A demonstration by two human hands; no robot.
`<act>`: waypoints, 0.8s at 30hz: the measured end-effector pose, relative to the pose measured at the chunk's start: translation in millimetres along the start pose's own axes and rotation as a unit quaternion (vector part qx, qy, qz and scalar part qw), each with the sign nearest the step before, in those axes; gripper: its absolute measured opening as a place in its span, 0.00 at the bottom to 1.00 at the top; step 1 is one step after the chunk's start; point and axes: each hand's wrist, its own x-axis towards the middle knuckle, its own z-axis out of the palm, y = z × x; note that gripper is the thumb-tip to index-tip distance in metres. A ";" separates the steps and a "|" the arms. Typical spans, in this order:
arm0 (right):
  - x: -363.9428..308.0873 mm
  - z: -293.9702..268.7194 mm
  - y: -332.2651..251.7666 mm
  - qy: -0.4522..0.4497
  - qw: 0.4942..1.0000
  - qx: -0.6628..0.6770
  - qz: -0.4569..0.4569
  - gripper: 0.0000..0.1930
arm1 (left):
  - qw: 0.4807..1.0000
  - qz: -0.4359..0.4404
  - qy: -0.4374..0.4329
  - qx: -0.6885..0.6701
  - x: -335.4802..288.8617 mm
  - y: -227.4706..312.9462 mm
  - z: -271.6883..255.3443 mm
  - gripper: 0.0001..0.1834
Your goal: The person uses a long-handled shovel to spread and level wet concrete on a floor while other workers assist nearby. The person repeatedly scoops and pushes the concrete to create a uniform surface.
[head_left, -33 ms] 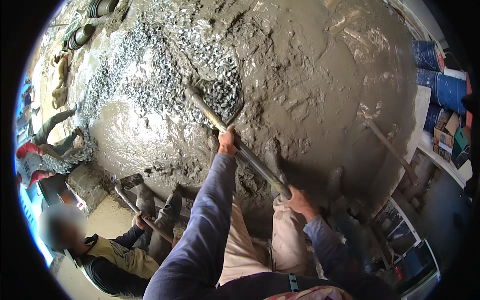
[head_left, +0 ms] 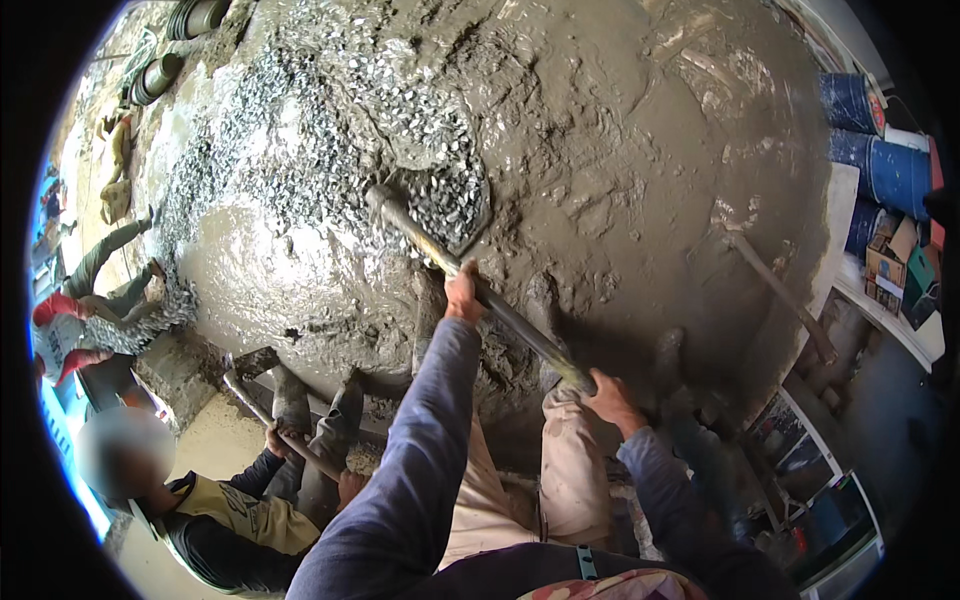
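A long-handled hoe (head_left: 520, 328) slants across the middle of the view, its far end among wet grey gravel (head_left: 440, 205). The blade is mostly hidden by gravel and mud. My left hand (head_left: 462, 294) is closed around the middle of the handle. My right hand (head_left: 612, 402) grips the near end, close to my right knee. Wet grey mortar (head_left: 590, 190) spreads around the hoe and over the ground by my feet.
On the left a co-worker (head_left: 235, 510) holds another hoe (head_left: 285, 425). A person in red sleeves (head_left: 70, 330) bends farther off. At right, a long handle (head_left: 785, 290) lies in the mud, near blue drums (head_left: 890, 178) and boxes (head_left: 888, 262). Black buckets (head_left: 155, 80) lie far left.
Both my hands and the near end of the handle have shifted slightly to the right. The hoe's far end has moved slightly left and down.
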 end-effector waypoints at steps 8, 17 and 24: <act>-219.2 16.9 123.8 0.047 0.986 -0.077 0.138 0.21 | 0.964 -0.222 -0.094 -0.108 -178.9 -160.4 -32.9 0.15; -87.8 -27.0 -17.4 0.074 0.982 -0.157 0.070 0.29 | 0.957 -0.238 -0.107 -0.122 -17.3 -26.4 0.1 0.15; 126.7 -16.9 -253.2 0.052 0.992 -0.089 -0.073 0.20 | 0.988 0.072 -0.050 -0.131 48.7 284.1 -45.4 0.14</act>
